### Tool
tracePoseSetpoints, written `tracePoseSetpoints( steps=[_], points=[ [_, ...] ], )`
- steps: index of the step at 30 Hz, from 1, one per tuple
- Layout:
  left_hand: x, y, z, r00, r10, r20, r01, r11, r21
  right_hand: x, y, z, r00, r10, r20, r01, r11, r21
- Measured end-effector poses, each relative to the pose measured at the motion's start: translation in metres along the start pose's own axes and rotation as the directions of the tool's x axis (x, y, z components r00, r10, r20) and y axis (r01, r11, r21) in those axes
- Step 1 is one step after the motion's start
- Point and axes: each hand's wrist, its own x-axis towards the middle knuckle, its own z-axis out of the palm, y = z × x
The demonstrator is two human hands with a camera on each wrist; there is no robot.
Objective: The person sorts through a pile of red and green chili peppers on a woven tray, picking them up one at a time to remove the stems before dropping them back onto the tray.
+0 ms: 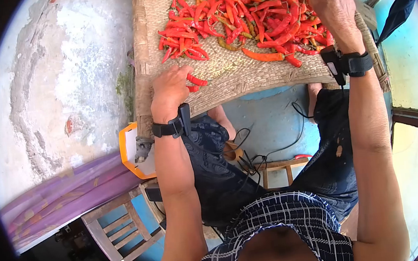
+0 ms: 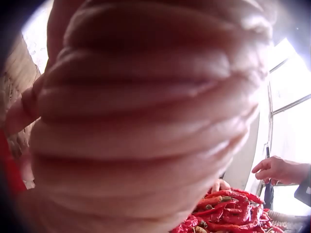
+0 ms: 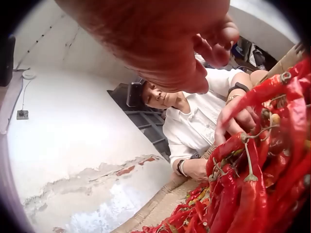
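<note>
Red chili peppers (image 1: 271, 17) lie heaped on a woven mat-like surface (image 1: 265, 81), a few of them orange or greenish. At its near left edge, my left hand (image 1: 170, 89) has its fingers bent around red chilies (image 1: 196, 80) that stick out on its right side. The left wrist view is mostly filled by my blurred palm (image 2: 141, 111), with a red chili (image 2: 9, 167) beside the fingers at the left. Over the right side of the heap hangs my right hand (image 1: 332, 8), fingers loosely bent; the right wrist view shows nothing between them.
Across the heap sits another person in a white shirt (image 3: 192, 126), hands at the chilies. A peeling wall (image 1: 60, 69) runs along the left. Below the surface are an orange-rimmed container (image 1: 126, 154), a wooden chair (image 1: 122, 228) and black cables (image 1: 282, 148).
</note>
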Motion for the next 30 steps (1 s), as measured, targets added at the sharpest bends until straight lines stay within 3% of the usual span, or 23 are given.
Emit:
tracePoseSetpoints(
  steps=[2, 3, 4, 5, 7, 8, 10, 11, 12, 13, 14, 15, 16, 17, 19, 20, 21, 23, 24, 26, 28, 30],
  points=[
    [0.002, -0.003, 0.003, 0.999, 0.036, -0.033, -0.037, 0.999, -0.010, 0.001, -0.010, 0.005, 0.992, 0.014, 0.128, -0.032, 0.989, 0.141],
    [0.002, -0.001, 0.001, 1.000, 0.023, 0.017, -0.023, 1.000, 0.009, 0.000, -0.014, 0.007, 0.981, 0.016, 0.191, -0.056, 0.977, 0.207],
    [0.002, 0.001, 0.000, 0.998, 0.009, 0.065, -0.011, 1.000, 0.029, -0.010, -0.017, 0.003, 0.994, -0.070, 0.088, 0.043, 0.960, 0.277],
    [0.002, 0.002, -0.001, 0.998, 0.019, 0.062, -0.021, 0.999, 0.031, -0.013, -0.022, 0.008, 0.989, -0.098, 0.114, 0.069, 0.969, 0.237],
    [0.002, 0.003, 0.001, 0.998, 0.023, 0.050, -0.023, 1.000, 0.005, -0.023, -0.038, 0.011, 0.983, -0.174, 0.061, 0.148, 0.940, 0.308],
    [0.003, 0.005, 0.003, 0.998, 0.030, 0.047, -0.031, 0.999, 0.008, -0.027, -0.045, 0.015, 0.980, -0.170, 0.104, 0.124, 0.929, 0.350],
    [0.006, 0.010, 0.005, 0.982, 0.078, -0.170, -0.103, 0.984, -0.144, -0.033, -0.059, 0.017, 0.964, -0.170, 0.204, 0.081, 0.919, 0.385],
    [0.009, 0.013, 0.002, 0.982, 0.082, -0.173, -0.107, 0.984, -0.142, -0.037, -0.065, 0.020, 0.958, -0.190, 0.214, 0.094, 0.915, 0.393],
    [0.014, 0.020, -0.005, 0.989, 0.000, -0.145, -0.059, 0.912, -0.407, -0.040, -0.072, 0.019, 0.922, -0.209, 0.327, 0.063, 0.912, 0.404],
    [0.020, 0.027, -0.009, 0.993, -0.072, -0.094, -0.005, 0.767, -0.641, -0.042, -0.077, 0.018, 0.871, -0.228, 0.435, 0.033, 0.911, 0.412],
    [0.025, 0.035, -0.007, 0.991, -0.075, -0.111, -0.050, 0.564, -0.824, -0.046, -0.081, 0.020, 0.872, -0.229, 0.432, 0.035, 0.911, 0.411],
    [0.027, 0.045, -0.011, 0.990, -0.075, -0.116, -0.054, 0.564, -0.824, -0.050, -0.084, 0.023, 0.818, -0.272, 0.507, -0.049, 0.845, 0.532],
    [0.028, 0.056, -0.021, 0.994, -0.099, -0.055, -0.015, 0.367, -0.930, -0.055, -0.087, 0.027, 0.755, -0.328, 0.568, -0.145, 0.761, 0.632],
    [0.030, 0.065, -0.025, 0.994, -0.107, 0.011, 0.027, 0.152, -0.988, -0.059, -0.090, 0.031, 0.756, -0.330, 0.565, -0.139, 0.762, 0.632],
    [0.036, 0.073, -0.021, 0.996, -0.091, 0.000, 0.008, 0.092, -0.996, -0.060, -0.101, 0.028, 0.783, -0.359, 0.508, -0.191, 0.639, 0.745],
    [0.038, 0.077, -0.020, 0.997, -0.072, -0.012, -0.007, 0.065, -0.998, -0.058, -0.104, 0.026, 0.707, -0.288, 0.646, -0.321, 0.683, 0.656],
    [0.041, 0.079, -0.019, 0.998, -0.053, -0.024, -0.022, 0.038, -0.999, -0.057, -0.105, 0.028, 0.707, -0.291, 0.644, -0.315, 0.686, 0.656],
    [0.045, 0.080, -0.016, 0.996, -0.087, -0.017, -0.011, 0.072, -0.997, -0.056, -0.106, 0.032, 0.700, -0.195, 0.688, -0.483, 0.580, 0.656],
    [0.046, 0.080, -0.016, 0.994, -0.107, -0.017, -0.012, 0.047, -0.999, -0.055, -0.107, 0.034, 0.701, -0.197, 0.686, -0.479, 0.583, 0.656],
    [0.049, 0.080, -0.015, 0.992, -0.125, -0.023, -0.021, 0.020, -1.000, -0.052, -0.107, 0.036, 0.645, -0.141, 0.751, -0.615, 0.488, 0.620],
    [0.050, 0.078, -0.013, 0.991, -0.124, -0.040, -0.062, -0.181, -0.981, -0.052, -0.105, 0.043, 0.671, -0.121, 0.731, -0.606, 0.479, 0.635],
    [0.051, 0.074, -0.012, 0.988, -0.140, -0.064, -0.090, -0.188, -0.978, -0.051, -0.102, 0.047, 0.698, -0.089, 0.710, -0.595, 0.481, 0.645]
  ],
)
